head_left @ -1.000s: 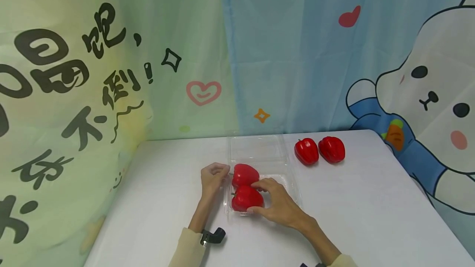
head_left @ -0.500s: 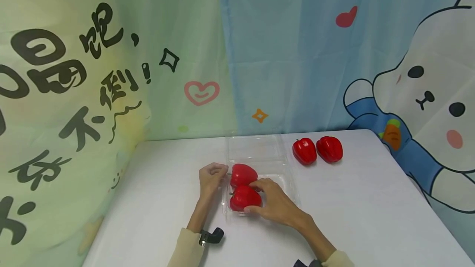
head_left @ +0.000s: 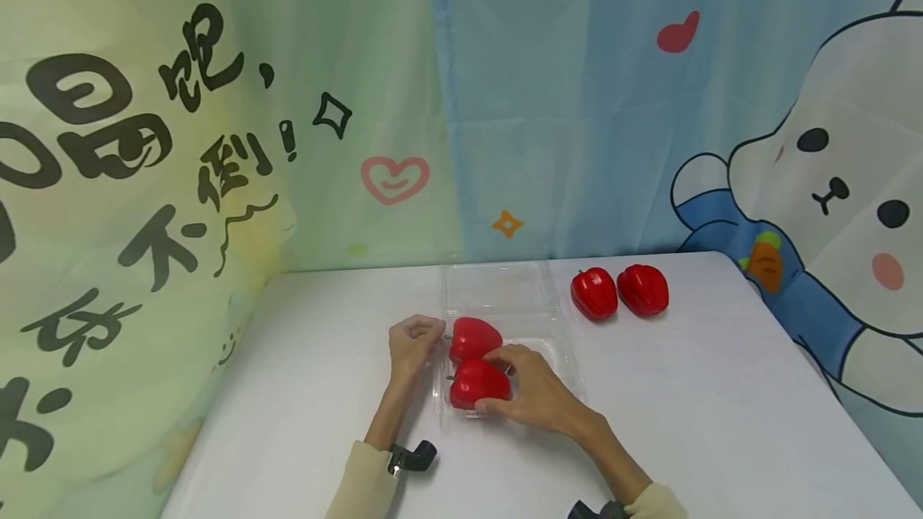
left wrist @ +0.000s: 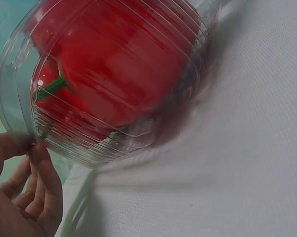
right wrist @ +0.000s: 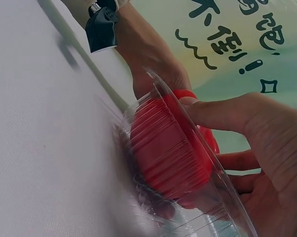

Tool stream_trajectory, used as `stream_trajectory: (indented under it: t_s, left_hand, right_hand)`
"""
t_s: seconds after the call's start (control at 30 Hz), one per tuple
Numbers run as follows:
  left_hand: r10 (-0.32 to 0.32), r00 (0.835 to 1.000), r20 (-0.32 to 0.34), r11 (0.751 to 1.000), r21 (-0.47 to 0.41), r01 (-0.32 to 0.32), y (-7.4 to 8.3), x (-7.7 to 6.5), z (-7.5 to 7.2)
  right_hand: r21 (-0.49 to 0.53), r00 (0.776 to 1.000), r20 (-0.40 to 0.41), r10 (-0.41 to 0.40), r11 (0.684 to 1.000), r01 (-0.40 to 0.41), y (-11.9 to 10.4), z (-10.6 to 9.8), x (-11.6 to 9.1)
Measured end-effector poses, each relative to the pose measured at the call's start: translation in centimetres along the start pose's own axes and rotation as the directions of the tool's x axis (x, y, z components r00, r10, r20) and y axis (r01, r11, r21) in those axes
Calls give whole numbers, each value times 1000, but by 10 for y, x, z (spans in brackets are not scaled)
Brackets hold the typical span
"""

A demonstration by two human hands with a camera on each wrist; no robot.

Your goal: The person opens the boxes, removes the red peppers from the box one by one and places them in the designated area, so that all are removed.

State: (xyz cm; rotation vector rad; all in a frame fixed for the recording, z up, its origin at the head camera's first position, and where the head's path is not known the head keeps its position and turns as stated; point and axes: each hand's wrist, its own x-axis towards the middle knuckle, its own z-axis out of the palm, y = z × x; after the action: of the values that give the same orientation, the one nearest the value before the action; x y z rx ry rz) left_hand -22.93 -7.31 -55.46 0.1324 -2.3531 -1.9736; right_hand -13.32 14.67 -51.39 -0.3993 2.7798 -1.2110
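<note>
Two red bell peppers lie in the left half of a clear plastic clamshell box [head_left: 568, 359], the near pepper [head_left: 477, 385] in front of the far pepper [head_left: 472, 339]. At the box's left rim, my left hand [head_left: 414, 349] pinches the edge between thumb and forefinger, as the left wrist view shows up close. My right hand [head_left: 535, 392] grips the near pepper, thumb at its front and fingers behind it. Through the ribbed wall in the right wrist view, that red pepper [right wrist: 163, 143] shows low in the box. Green stems point left.
The box's clear lid [head_left: 497, 287] lies folded back toward the curtain [head_left: 519, 102]. Two more red peppers, a left one [head_left: 594, 295] and a right one [head_left: 644, 290], rest at the back right of the white table [head_left: 692, 407].
</note>
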Motion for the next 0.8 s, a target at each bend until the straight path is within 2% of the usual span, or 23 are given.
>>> stream_trajectory:
  t_s: [0.27, 0.8]
  left_hand:
    - [3, 1000, 4, 1000, -16, -3, 0, 2, 1]
    - [-13, 1000, -1, 1000, 9, 13, 2, 0, 1]
  right_hand:
    - [18, 997, -33, -71, 997, 72, 3, -3, 2]
    - [66, 993, -59, -102, 992, 106, 6, -4, 0]
